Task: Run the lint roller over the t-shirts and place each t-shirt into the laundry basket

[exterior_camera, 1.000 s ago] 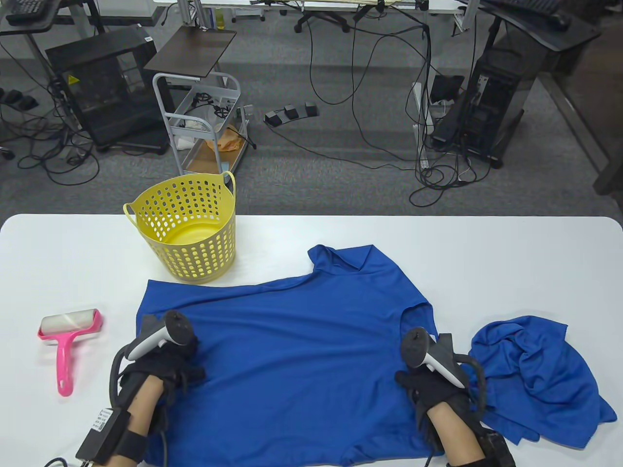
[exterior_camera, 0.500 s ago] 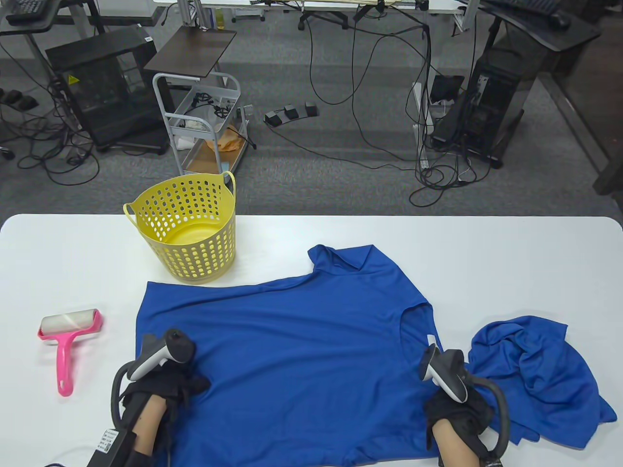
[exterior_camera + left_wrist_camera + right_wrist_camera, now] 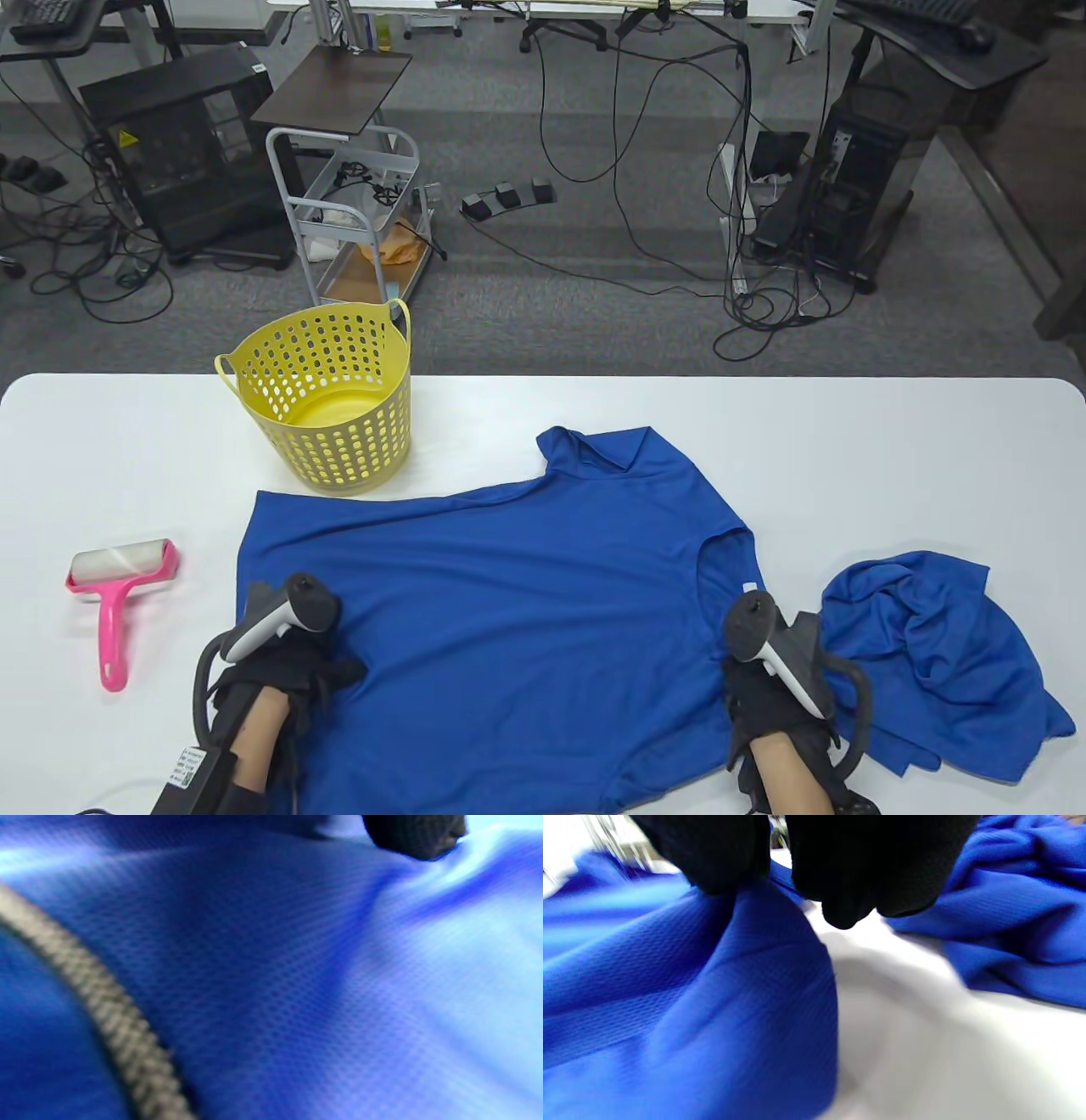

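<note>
Blue mesh-knit t-shirt (image 3: 509,594) is lying flat between both hands on the white desk (image 3: 848,441). Right hand (image 3: 776,700) is pinching its edge; left hand (image 3: 284,675) is resting on it, grip unclear. Pink lint roller (image 3: 114,594) is lying left of the left hand.

Soft blue cloth on the spread t-shirt (image 3: 509,594), with a fine weave of tiny holes, a bit shiny where light hits it (image 3: 466,963); same blue cloth, all crumpled, on the second t-shirt (image 3: 933,654). Smooth, matt white table (image 3: 848,450), and a yellow plastic basket (image 3: 327,399) full of round holes. Pink plastic lint roller (image 3: 114,598) with a whitish paper roll; black matt knit gloves on the left hand (image 3: 284,675) and right hand (image 3: 768,700); grey braided cord (image 3: 97,1005), rough looking.
</note>
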`<state>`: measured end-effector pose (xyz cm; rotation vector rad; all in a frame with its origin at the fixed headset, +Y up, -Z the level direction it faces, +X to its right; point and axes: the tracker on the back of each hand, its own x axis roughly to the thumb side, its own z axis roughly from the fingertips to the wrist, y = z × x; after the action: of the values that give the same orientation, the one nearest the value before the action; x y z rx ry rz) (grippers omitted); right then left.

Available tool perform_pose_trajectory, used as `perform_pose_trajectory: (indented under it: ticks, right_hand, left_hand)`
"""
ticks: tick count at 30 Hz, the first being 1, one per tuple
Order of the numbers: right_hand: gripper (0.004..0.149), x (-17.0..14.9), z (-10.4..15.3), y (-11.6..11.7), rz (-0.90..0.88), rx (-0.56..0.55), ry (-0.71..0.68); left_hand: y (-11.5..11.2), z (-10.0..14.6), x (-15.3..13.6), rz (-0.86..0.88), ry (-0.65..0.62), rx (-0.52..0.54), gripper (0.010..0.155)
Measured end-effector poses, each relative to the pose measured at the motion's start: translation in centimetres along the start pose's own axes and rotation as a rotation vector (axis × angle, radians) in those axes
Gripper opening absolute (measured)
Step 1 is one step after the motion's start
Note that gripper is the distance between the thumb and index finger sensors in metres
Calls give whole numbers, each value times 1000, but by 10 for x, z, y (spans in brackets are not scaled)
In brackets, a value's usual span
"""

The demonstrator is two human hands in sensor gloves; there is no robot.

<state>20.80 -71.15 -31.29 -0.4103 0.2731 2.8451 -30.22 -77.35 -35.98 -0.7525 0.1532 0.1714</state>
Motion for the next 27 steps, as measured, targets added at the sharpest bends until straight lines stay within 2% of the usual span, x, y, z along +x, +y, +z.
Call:
perform_pose_trajectory:
  ticks: [5, 6, 9, 14, 17, 19, 21, 22, 25, 27]
  right_hand:
    - [43, 0, 5, -17, -352, -73, -128]
    - [43, 1, 6, -19, -385, -93, -150]
    - [45, 5, 11, -24, -485, -272, -286]
    - [45, 5, 13, -35, -558, -281, -400]
    - [45, 1, 17, -55, -494, -298, -368]
    - [44, -2, 19, -67, -545, -251, -314]
    - [43, -6, 17, -71, -566, -132, -130]
    - [43, -7, 12, -67, -508, -115, -75]
    - [43, -15, -9, -44, -159, -19, 104]
    - [44, -19, -19, -24, -63, -5, 152]
  left_hand:
    - [-1, 0, 0, 4, 0, -1, 88]
    - [-1, 0, 0, 6, -1, -1, 88]
    - [-1, 0, 0, 15, 1, -7, 88]
    - [-2, 0, 0, 17, 2, -9, 88]
    - [-2, 0, -1, 20, 1, -9, 88]
    - [-2, 0, -1, 25, 2, -9, 88]
    - [-3, 0, -1, 28, 2, -9, 88]
    - [-3, 0, -1, 29, 3, -10, 88]
    - [-3, 0, -1, 33, 3, -8, 88]
    - [-3, 0, -1, 35, 3, -8, 88]
